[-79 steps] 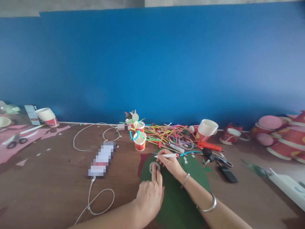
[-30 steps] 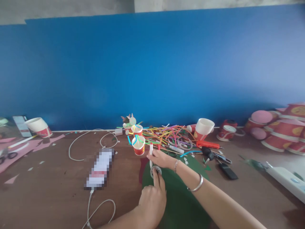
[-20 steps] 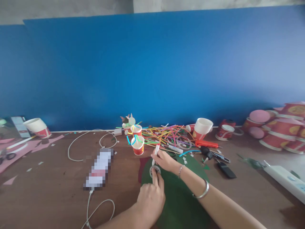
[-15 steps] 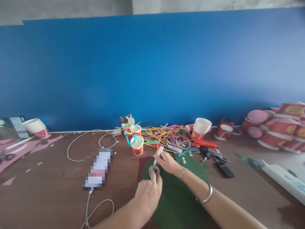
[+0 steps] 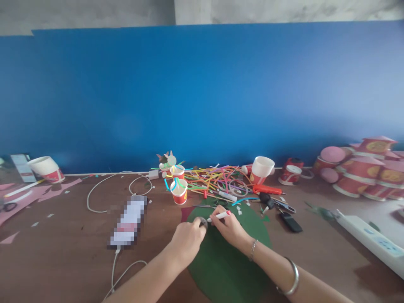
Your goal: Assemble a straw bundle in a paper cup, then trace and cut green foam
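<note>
A small round dark disc (image 5: 203,223) is pinched in my left hand (image 5: 188,240), over the left part of a large green paper sheet (image 5: 233,265). Just right of it, my right hand (image 5: 229,225) grips a white marker with a red end (image 5: 222,214), its tip pointing left at the disc's edge. Dark red paper (image 5: 186,214) shows under the green sheet's left edge. Black-handled scissors partly show behind my hands. Beyond them lies a heap of coloured strips (image 5: 217,179).
Small cups with pipe-cleaner figures (image 5: 179,191) stand behind my left hand. At left is a phone (image 5: 128,221) with a cable. Rightward are a white cup (image 5: 261,168), an orange glue gun (image 5: 267,189), keys, a power strip (image 5: 372,240) and stacked red cups (image 5: 360,174).
My left hand has lifted the disc from lying flat and tilted it. My right hand has lowered the marker from upright to a sideways slant, its tip at the disc. The view has shifted slightly.
</note>
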A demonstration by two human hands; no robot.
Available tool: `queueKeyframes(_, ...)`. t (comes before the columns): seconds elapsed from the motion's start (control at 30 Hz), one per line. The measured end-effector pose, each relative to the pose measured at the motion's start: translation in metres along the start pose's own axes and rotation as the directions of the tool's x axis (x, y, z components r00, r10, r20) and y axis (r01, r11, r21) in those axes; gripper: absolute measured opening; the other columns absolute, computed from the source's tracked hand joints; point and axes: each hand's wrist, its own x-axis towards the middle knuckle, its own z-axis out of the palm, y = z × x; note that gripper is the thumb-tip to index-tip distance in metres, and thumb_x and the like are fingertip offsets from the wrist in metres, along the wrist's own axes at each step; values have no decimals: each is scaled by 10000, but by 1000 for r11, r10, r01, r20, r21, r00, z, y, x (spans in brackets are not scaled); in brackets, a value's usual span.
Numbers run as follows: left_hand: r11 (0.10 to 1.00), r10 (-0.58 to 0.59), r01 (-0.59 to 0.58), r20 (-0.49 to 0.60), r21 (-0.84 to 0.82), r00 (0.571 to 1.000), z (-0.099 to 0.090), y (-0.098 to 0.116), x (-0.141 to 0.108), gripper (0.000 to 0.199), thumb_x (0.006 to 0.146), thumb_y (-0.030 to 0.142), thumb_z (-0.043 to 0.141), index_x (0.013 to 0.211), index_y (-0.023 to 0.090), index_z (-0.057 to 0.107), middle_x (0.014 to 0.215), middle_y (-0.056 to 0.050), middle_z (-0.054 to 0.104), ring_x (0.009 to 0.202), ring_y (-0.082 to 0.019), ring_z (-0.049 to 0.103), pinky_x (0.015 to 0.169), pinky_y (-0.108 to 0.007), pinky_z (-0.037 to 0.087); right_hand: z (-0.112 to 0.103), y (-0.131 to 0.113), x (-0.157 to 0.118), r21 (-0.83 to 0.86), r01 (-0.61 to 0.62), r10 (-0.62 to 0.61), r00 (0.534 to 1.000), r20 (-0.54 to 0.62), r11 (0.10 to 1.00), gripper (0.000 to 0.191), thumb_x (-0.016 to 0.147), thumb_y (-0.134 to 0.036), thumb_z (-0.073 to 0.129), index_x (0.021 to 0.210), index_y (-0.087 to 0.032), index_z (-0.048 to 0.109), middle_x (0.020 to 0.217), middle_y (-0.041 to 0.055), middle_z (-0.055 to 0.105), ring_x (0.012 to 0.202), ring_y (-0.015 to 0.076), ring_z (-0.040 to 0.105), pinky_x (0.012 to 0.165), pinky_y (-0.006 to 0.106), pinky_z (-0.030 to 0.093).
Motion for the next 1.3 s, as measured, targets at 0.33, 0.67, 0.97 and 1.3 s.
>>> queueKeyframes(0.33, 996, 90, -90, 15, -16, 996, -12, -16, 11, 219, 807, 157, 468, 821, 226, 676, 801, -52, 599, 635, -177, 622, 525, -247, 425, 1, -11, -29, -91, 69, -72, 997, -28, 993, 165, 870, -257, 445, 722, -189, 476, 631, -21, 511, 582, 117, 469, 546, 217, 360)
queueKeyframes(0.67, 963, 254, -237, 126, -131, 959, -32, -23, 34, 256, 714, 77, 519, 765, 206, 735, 755, -61, 692, 663, -168, 623, 540, -238, 391, 7, -17, -43, -281, 279, -281, 959, 35, 918, 115, 877, -187, 428, 776, -192, 481, 709, 16, 562, 674, 144, 533, 611, 238, 405)
queueKeyframes(0.97, 956, 280, -247, 236, -159, 931, -36, -23, 60, 206, 636, 95, 598, 759, 166, 746, 758, -53, 733, 648, -158, 633, 521, -212, 414, 29, -59, -59, -535, 520, -392, 854, 342, 666, 91, 800, -98, 510, 806, -185, 537, 722, 25, 592, 641, 168, 538, 554, 263, 383)
queueKeyframes(1.3, 960, 277, -248, 317, -130, 907, -44, -17, 69, 197, 604, 105, 615, 751, 134, 742, 682, -63, 709, 564, -157, 596, 460, -220, 403, 80, -88, -38, -785, 231, -37, 966, 257, 575, 165, 792, -39, 527, 933, -125, 526, 829, 120, 629, 698, 251, 650, 514, 330, 518)
